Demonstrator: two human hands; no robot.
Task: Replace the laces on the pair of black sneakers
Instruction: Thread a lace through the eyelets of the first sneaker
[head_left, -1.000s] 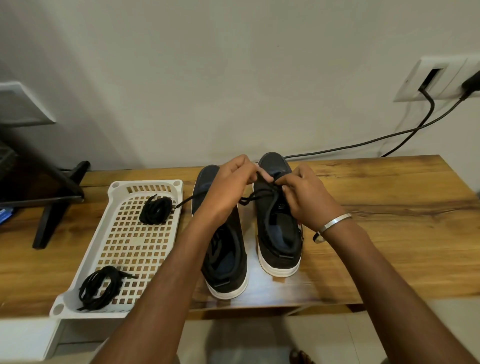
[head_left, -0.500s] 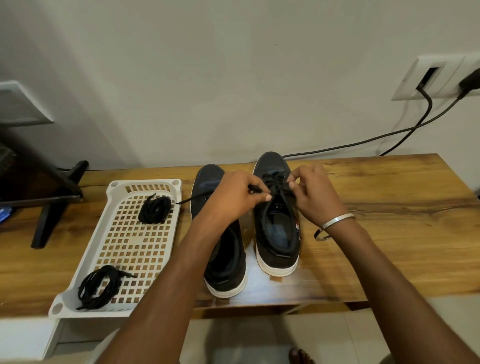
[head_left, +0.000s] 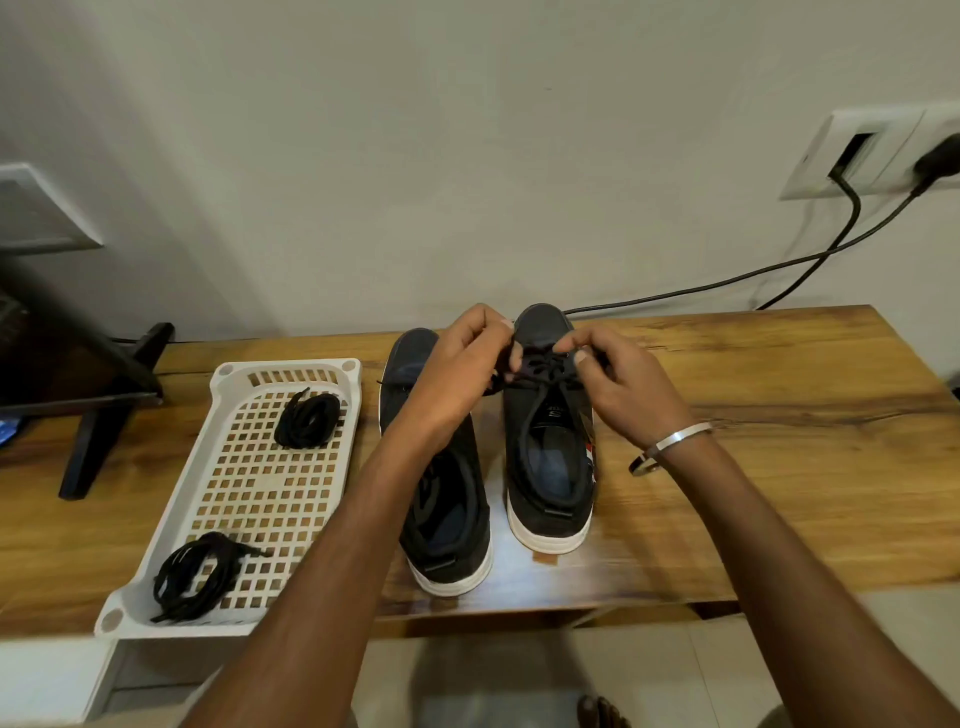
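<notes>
Two black sneakers with white soles stand side by side on the wooden table, toes toward the wall. Both hands work at the front eyelets of the right sneaker. My left hand pinches the black lace near the toe. My right hand, with a metal bangle on its wrist, pinches the lace from the other side. A strand of lace runs down along the shoe's opening. My left forearm partly covers the left sneaker.
A white perforated tray lies left of the shoes and holds two bundles of black laces, one far and one near. A black stand is at far left. Cables run from a wall socket at right.
Both hands moved forward along the right sneaker, from its middle to the toe-end eyelets, keeping hold of the lace. The shoes and tray stayed put.
</notes>
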